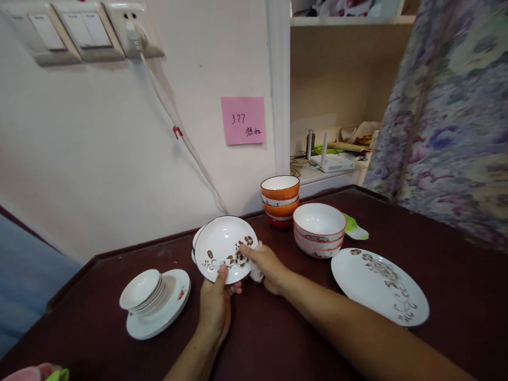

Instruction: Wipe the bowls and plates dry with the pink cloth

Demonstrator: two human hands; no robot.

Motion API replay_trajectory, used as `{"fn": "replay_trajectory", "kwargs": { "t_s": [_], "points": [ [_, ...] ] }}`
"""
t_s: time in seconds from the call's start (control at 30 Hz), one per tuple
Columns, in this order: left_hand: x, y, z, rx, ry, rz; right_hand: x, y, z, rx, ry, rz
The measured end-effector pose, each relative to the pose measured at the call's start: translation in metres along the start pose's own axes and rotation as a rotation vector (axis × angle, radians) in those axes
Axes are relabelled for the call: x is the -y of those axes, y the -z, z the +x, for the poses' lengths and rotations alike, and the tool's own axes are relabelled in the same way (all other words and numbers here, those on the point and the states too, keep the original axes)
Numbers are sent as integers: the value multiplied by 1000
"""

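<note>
A white plate [224, 241] with a brown floral print is tilted up above the table. My left hand [215, 301] grips its lower edge, thumb on the front face and fingers underneath. At the plate's right edge, my right hand [270, 269] is closed round a pale pink cloth [257, 270], its thumb lying over the printed flowers. Most of the cloth and the right fingertips are hidden. Behind the held plate, a white dish [194, 248] shows only its left rim.
Small dishes [139, 289] are stacked on plates [174, 301] at left. Orange bowls [280, 197] and red-rimmed bowls [319, 230] stand at the back, near a green-and-white spoon-shaped dish [354, 228]. An oval plate [379, 286] lies at right. A cord [186, 145] runs down the wall.
</note>
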State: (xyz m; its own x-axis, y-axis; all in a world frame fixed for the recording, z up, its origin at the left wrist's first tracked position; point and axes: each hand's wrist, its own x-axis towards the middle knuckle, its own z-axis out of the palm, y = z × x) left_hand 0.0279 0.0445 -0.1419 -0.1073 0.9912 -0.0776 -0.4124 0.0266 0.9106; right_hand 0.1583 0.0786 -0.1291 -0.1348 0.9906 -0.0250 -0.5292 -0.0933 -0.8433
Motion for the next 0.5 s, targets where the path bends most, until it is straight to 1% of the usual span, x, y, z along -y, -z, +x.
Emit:
{"fn": "replay_trajectory", "kwargs": {
  "t_s": [0.13, 0.2, 0.33, 0.43, 0.5],
  "points": [
    [-1, 2, 2, -17, -50, -57, -20, -13, -9, 105, -95, -91],
    [-1, 3, 2, -21, -58, -67, -24, -14, -7, 94, -118, -141],
    [-1, 4, 1, -3, -46, -54, -18, -1, -3, -20, -90, -242],
    [-1, 4, -2, 31, -22, -29, -9, 15, -10, -44, -64, -327],
    [0, 3, -4, 73, -1, -5, -2, 25, -18, -48, -27, -366]
  ]
}}
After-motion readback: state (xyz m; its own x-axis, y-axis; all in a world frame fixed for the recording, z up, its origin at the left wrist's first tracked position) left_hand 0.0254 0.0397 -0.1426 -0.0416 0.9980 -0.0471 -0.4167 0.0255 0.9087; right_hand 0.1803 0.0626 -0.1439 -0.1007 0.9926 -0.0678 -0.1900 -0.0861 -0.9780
